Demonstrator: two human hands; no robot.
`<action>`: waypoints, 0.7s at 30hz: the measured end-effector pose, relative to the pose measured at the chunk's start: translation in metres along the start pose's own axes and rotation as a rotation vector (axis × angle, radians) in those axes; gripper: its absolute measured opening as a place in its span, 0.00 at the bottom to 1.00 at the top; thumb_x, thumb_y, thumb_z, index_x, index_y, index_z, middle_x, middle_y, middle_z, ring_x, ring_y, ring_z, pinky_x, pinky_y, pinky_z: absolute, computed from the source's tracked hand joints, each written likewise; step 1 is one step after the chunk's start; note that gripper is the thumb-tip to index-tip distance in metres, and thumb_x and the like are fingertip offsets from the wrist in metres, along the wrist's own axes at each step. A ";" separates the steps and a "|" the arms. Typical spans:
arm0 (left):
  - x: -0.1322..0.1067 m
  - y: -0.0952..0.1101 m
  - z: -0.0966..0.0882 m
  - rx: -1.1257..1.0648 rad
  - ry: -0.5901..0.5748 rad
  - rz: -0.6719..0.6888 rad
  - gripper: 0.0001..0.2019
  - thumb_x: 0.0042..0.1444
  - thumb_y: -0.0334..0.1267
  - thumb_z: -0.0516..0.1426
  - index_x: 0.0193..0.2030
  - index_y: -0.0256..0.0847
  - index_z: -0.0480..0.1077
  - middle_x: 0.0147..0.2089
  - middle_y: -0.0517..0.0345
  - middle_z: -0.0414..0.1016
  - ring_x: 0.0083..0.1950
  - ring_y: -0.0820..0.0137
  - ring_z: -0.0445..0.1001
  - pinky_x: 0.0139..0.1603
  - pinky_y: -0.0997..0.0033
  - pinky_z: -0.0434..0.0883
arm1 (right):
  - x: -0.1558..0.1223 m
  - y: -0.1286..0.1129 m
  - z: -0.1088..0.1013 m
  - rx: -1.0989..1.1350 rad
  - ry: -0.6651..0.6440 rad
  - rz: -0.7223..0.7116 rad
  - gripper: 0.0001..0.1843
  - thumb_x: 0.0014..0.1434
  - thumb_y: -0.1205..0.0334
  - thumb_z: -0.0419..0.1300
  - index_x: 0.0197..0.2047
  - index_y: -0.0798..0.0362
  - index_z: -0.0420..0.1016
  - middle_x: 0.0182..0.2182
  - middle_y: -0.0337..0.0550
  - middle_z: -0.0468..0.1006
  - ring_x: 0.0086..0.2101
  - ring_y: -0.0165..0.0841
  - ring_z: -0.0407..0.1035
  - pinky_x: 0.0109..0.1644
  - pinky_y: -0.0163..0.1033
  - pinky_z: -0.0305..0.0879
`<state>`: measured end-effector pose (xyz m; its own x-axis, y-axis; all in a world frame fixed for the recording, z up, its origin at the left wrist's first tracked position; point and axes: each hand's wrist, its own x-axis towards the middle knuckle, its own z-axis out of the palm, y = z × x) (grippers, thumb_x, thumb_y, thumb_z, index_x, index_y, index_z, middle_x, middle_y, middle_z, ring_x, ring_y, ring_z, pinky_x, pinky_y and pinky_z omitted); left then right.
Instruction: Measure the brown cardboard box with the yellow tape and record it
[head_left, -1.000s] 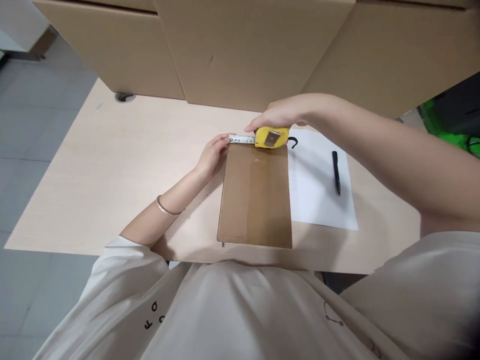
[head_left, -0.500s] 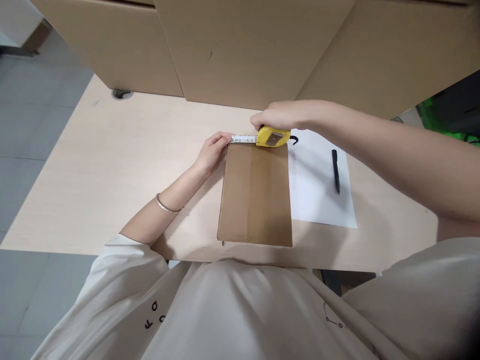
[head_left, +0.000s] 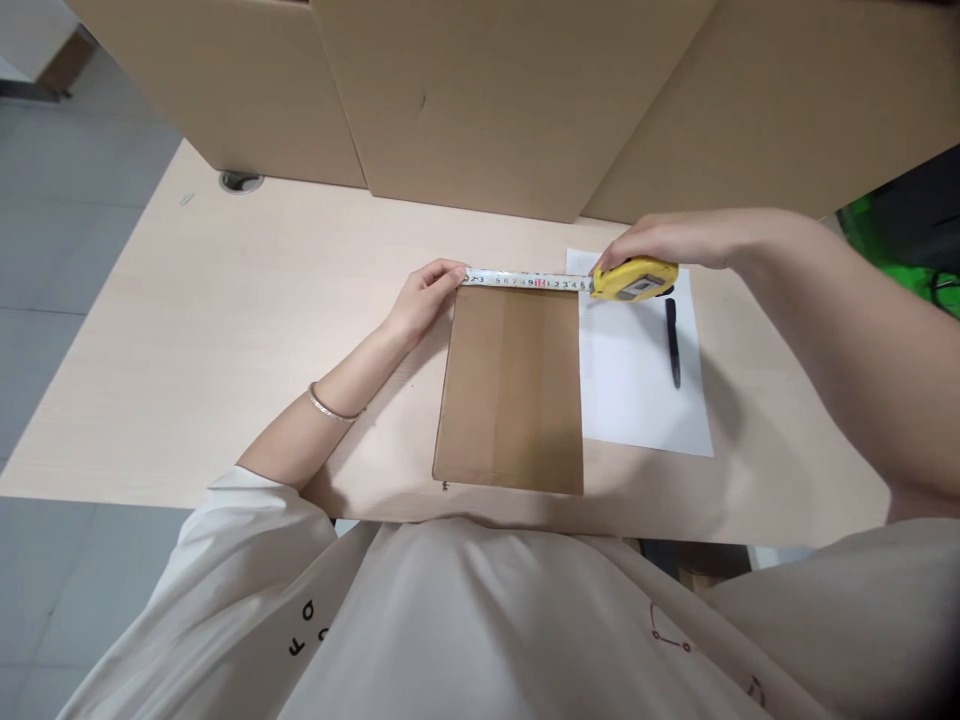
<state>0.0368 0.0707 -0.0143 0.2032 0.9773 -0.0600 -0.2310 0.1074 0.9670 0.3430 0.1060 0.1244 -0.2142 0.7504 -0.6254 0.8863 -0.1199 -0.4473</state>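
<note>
A brown cardboard box [head_left: 514,390] with a glossy tape strip down its middle lies on the table in front of me. Along its far edge runs the white blade of a tape measure [head_left: 634,279], whose yellow case is past the box's far right corner. My left hand [head_left: 429,298] pinches the blade's end at the far left corner. Wrapped over the case from behind, my right hand [head_left: 660,240] grips it above a white sheet of paper [head_left: 630,390]. Some fingers of the right hand are hidden.
On the paper lies a black pen [head_left: 673,343]. Large cardboard boxes [head_left: 495,110] stand along the back of the light wooden table [head_left: 247,330]. A round cable hole [head_left: 241,182] is at the far left. Dark and green items are at the right edge.
My right hand has moved right with the yellow case, drawing out more blade along the box's far edge. My left hand stays at the far left corner.
</note>
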 end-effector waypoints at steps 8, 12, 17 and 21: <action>-0.004 0.004 0.003 -0.016 -0.030 -0.049 0.16 0.52 0.53 0.71 0.38 0.43 0.81 0.42 0.55 0.83 0.48 0.63 0.79 0.59 0.61 0.73 | 0.005 0.012 0.010 0.101 -0.029 0.118 0.15 0.66 0.51 0.64 0.36 0.54 0.82 0.35 0.44 0.81 0.32 0.28 0.70 0.36 0.37 0.61; -0.004 0.006 0.004 -0.003 -0.016 -0.047 0.13 0.54 0.50 0.70 0.37 0.43 0.80 0.41 0.56 0.82 0.48 0.63 0.79 0.59 0.60 0.73 | 0.018 0.024 0.009 0.104 -0.069 0.030 0.17 0.65 0.48 0.66 0.35 0.54 0.82 0.33 0.46 0.82 0.30 0.29 0.70 0.33 0.37 0.61; -0.005 0.006 0.004 0.000 -0.012 -0.030 0.13 0.55 0.49 0.70 0.37 0.43 0.80 0.41 0.56 0.82 0.49 0.63 0.79 0.59 0.61 0.73 | 0.019 0.015 0.012 0.045 0.010 0.099 0.18 0.63 0.47 0.69 0.34 0.54 0.83 0.31 0.47 0.81 0.29 0.30 0.68 0.32 0.38 0.60; -0.003 0.001 0.007 -0.003 -0.014 -0.017 0.16 0.52 0.52 0.71 0.37 0.43 0.80 0.41 0.56 0.82 0.49 0.63 0.79 0.61 0.60 0.73 | 0.016 0.012 0.015 0.069 0.093 0.037 0.17 0.57 0.48 0.74 0.32 0.54 0.82 0.29 0.46 0.80 0.28 0.30 0.68 0.33 0.38 0.61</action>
<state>0.0422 0.0665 -0.0114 0.2207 0.9726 -0.0727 -0.2307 0.1245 0.9650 0.3438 0.1071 0.1001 -0.1399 0.8014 -0.5815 0.8619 -0.1904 -0.4699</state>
